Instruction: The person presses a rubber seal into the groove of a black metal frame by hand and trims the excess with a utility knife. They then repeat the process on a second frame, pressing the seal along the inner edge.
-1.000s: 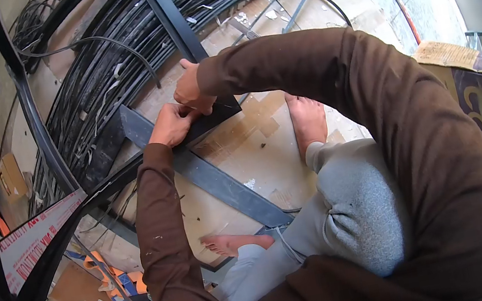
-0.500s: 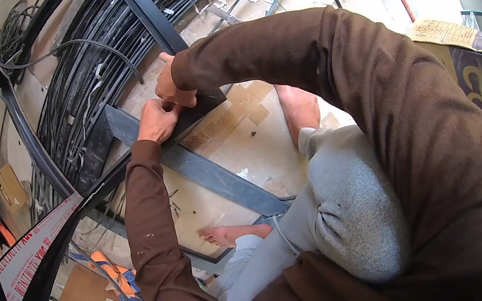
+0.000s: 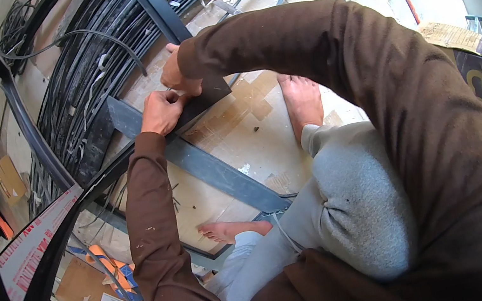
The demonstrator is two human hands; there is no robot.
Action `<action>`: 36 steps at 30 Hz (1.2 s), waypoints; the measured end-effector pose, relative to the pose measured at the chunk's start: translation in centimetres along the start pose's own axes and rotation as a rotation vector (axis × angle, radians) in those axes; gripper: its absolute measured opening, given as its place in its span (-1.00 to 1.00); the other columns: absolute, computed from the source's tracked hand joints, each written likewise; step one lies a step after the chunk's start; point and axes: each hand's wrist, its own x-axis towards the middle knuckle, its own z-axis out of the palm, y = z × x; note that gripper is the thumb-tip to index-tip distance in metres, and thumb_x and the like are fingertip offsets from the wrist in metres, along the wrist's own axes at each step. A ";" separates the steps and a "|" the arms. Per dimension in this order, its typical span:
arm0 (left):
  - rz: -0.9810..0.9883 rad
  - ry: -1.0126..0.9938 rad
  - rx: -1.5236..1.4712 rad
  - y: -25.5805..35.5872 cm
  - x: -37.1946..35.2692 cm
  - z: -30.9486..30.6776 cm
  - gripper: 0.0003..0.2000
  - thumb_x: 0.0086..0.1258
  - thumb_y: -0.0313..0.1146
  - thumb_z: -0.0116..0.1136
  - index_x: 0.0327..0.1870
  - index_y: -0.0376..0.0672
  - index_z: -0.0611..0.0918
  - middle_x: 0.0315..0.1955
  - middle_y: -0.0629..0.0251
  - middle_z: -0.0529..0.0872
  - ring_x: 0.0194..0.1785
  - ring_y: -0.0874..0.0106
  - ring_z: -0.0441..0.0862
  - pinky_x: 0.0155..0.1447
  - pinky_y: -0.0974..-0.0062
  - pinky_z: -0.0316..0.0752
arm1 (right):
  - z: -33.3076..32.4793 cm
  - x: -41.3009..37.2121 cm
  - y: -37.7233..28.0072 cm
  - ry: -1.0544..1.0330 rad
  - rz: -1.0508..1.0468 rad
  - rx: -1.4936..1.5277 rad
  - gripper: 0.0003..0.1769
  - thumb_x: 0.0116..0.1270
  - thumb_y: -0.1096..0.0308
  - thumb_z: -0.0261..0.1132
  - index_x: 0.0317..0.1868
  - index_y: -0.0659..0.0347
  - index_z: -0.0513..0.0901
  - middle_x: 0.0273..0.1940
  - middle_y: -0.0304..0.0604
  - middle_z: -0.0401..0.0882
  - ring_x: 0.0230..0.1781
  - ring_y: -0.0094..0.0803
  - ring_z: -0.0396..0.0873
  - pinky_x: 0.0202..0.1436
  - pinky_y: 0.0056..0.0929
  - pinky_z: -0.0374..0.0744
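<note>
My left hand [image 3: 161, 112] is closed, its thumb and index finger pinched together at the upper side of a black metal profile [image 3: 206, 101]. My right hand [image 3: 178, 76] is curled right beside it, the fingertips of both hands nearly meeting. Whatever is between the fingers is too small or too hidden to make out. A grey-black flat bar [image 3: 227, 182] crosses beneath the profile and slants down to the right. Beyond the right hand, another dark profile [image 3: 154, 4] rises toward the top of the view.
Bundled black strips [image 3: 73, 77] lie curved across the floor behind my hands. Printed film [image 3: 41, 240] covers a long black frame at left. Cardboard [image 3: 240, 109] lies under the bars, near my bare feet [image 3: 302, 101]. A box [image 3: 475, 70] stands at right.
The view has shifted slightly. Both hands stay at the same spot on the profile; the left fingers have tilted a little and show a clearer pinch.
</note>
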 end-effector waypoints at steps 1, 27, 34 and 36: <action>-0.016 -0.007 0.009 0.6 -0.4 -0.4 -0.55 0.23 -0.03 0.42 -0.32 -0.39 0.75 -0.57 0.08 0.69 -0.45 0.42 0.58 -0.23 0.35 0.49 | -0.1 0.0 0.1 -0.017 -0.001 0.034 -0.51 0.08 0.25 0.34 0.05 0.23 0.65 -0.03 -0.02 0.72 0.14 -0.10 0.63 0.55 0.30 0.01; 0.051 -0.190 -0.445 -0.6 1.3 -0.1 -0.70 0.28 -0.32 0.42 -0.10 -0.37 0.76 -0.23 0.31 0.80 -0.16 0.58 0.64 0.03 0.52 0.50 | -0.8 1.5 0.6 -0.006 -0.016 0.003 -0.55 -0.07 0.31 0.45 -0.07 0.21 0.76 -0.12 0.00 0.74 -0.04 -0.09 0.68 0.11 0.01 0.43; 0.080 -0.142 -0.419 -0.9 1.5 0.3 -0.71 0.26 -0.30 0.42 -0.15 -0.36 0.76 -0.27 0.29 0.80 -0.20 0.57 0.63 -0.03 0.51 0.50 | 0.0 2.2 1.0 0.053 -0.035 0.038 -0.55 -0.11 0.34 0.50 -0.09 0.17 0.79 -0.13 -0.02 0.75 -0.11 -0.12 0.68 -0.08 -0.15 0.58; 0.077 -0.136 -0.369 -0.7 1.4 0.2 -0.72 0.26 -0.31 0.41 -0.15 -0.36 0.77 -0.29 0.28 0.80 -0.23 0.57 0.63 -0.05 0.51 0.51 | -0.4 1.7 0.9 0.034 -0.001 0.026 -0.54 -0.10 0.33 0.49 -0.08 0.17 0.78 -0.13 -0.04 0.75 -0.10 -0.11 0.68 -0.03 -0.11 0.56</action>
